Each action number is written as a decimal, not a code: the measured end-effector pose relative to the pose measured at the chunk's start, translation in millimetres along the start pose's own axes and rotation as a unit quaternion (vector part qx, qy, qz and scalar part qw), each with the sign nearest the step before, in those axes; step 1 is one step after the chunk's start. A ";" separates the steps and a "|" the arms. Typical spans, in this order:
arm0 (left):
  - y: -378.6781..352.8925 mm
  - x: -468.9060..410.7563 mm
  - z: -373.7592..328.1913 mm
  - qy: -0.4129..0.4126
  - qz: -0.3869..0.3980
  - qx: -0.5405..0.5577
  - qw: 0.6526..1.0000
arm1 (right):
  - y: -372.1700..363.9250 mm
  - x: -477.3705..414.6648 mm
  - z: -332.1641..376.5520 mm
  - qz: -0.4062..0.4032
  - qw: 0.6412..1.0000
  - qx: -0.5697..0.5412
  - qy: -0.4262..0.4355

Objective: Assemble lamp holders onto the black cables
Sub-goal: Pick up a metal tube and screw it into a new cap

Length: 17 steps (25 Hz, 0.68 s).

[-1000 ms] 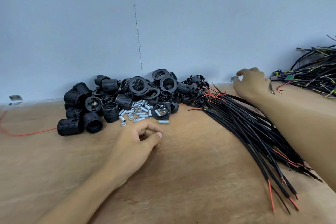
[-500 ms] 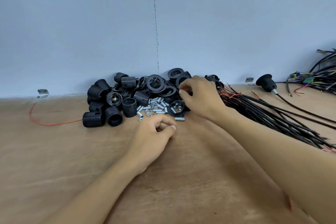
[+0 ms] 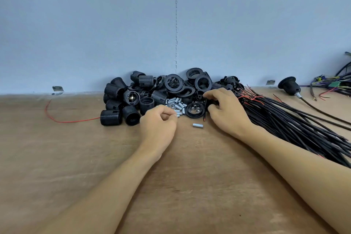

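Note:
A heap of black lamp holder parts (image 3: pixel 152 97), threaded shells and rings, lies against the wall. Small metal tubes (image 3: pixel 176 102) are strewn at its front, and one lone tube (image 3: pixel 198 125) lies nearer to me. A bundle of black cables (image 3: pixel 284 119) with red-tipped ends fans out to the right. My left hand (image 3: pixel 158 125) is curled at the edge of the tubes, thumb and forefinger pinching one. My right hand (image 3: pixel 226 112) curls its fingers round a black part at the heap's right side, beside an upturned cap (image 3: pixel 195 110); the part is mostly hidden.
One lamp holder fitted on a cable (image 3: pixel 289 85) lies at the back right, near a tangle of coloured wires (image 3: pixel 334 85). A loose red wire (image 3: pixel 57 118) curves on the left of the wooden table (image 3: pixel 95 157). Metal brackets (image 3: pixel 57 88) sit at the wall's foot.
My right hand came from the far right back over to the heap and settled on a black part. My left hand slid forward to the metal tubes.

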<state>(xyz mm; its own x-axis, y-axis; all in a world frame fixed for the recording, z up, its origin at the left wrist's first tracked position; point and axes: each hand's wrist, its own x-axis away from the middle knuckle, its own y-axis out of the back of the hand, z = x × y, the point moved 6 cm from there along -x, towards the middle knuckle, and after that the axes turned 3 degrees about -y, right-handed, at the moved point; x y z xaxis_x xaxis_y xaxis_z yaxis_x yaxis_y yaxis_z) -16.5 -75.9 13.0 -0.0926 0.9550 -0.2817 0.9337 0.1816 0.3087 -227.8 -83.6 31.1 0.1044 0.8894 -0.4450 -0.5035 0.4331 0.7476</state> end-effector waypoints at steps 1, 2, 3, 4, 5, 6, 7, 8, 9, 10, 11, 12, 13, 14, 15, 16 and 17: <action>3.3 -1.4 0.4 0.004 -0.013 0.001 1.000 | -0.7 1.9 -0.8 0.009 1.000 0.015 -0.002; 3.9 -1.8 -0.1 0.000 -0.011 0.003 1.000 | -1.1 2.9 -1.2 0.017 0.999 0.030 -0.003; 2.1 -0.2 -2.1 -0.017 0.007 -0.005 1.000 | -0.8 3.3 -1.6 0.022 0.999 0.039 -0.005; -1.9 2.8 -6.1 -0.051 0.037 -0.031 0.998 | -0.2 3.3 -1.9 0.025 0.999 0.041 -0.007; -8.1 8.0 -11.3 -0.099 0.078 -0.076 0.989 | 0.4 3.3 -2.4 0.025 0.999 0.037 -0.009; -15.3 14.0 -16.1 -0.151 0.119 -0.131 0.973 | 0.9 3.3 -3.0 0.023 0.999 0.032 -0.012; -22.4 19.7 -19.7 -0.196 0.155 -0.181 0.951 | 1.3 3.0 -3.3 0.021 0.999 0.029 -0.013; -27.9 23.4 -20.8 -0.224 0.183 -0.215 0.933 | 1.3 3.0 -3.6 0.019 0.999 0.030 -0.015; -31.0 24.7 -20.6 -0.231 0.201 -0.229 0.924 | 0.9 3.0 -3.5 0.016 0.999 0.037 -0.016; -32.1 24.5 -20.0 -0.232 0.207 -0.232 0.922 | 0.5 3.4 -3.1 0.010 0.999 0.049 -0.017; -32.4 23.9 -19.2 -0.233 0.205 -0.236 0.921 | 0.6 3.8 -1.9 -0.001 0.998 0.065 -0.016; -32.1 23.2 -18.7 -0.235 0.196 -0.240 0.921 | 1.5 4.5 0.3 -0.017 0.997 0.080 -0.010; -31.2 22.0 -18.0 -0.233 0.183 -0.237 0.925 | 2.8 5.8 4.1 -0.035 0.996 0.087 0.004; -29.1 19.8 -18.1 -0.227 0.163 -0.222 0.934 | 3.7 7.6 9.5 -0.049 0.995 0.087 0.026; -25.5 16.8 -18.0 -0.214 0.135 -0.199 0.947 | 3.0 9.6 15.8 -0.054 0.993 0.087 0.054; -20.4 13.0 -16.4 -0.192 0.102 -0.169 0.961 | 0.3 11.9 21.9 -0.051 0.991 0.093 0.082; -14.2 8.9 -13.4 -0.163 0.067 -0.133 0.975 | -3.5 13.8 26.7 -0.045 0.988 0.107 0.104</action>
<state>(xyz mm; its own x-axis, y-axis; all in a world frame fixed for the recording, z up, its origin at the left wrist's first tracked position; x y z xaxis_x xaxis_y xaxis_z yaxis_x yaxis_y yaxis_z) -35.2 -66.9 18.3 0.1795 0.8573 -0.4825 0.8028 0.1558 0.5755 -201.7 -68.9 35.5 -0.0496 0.8066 -0.5890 -0.3060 0.5491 0.7778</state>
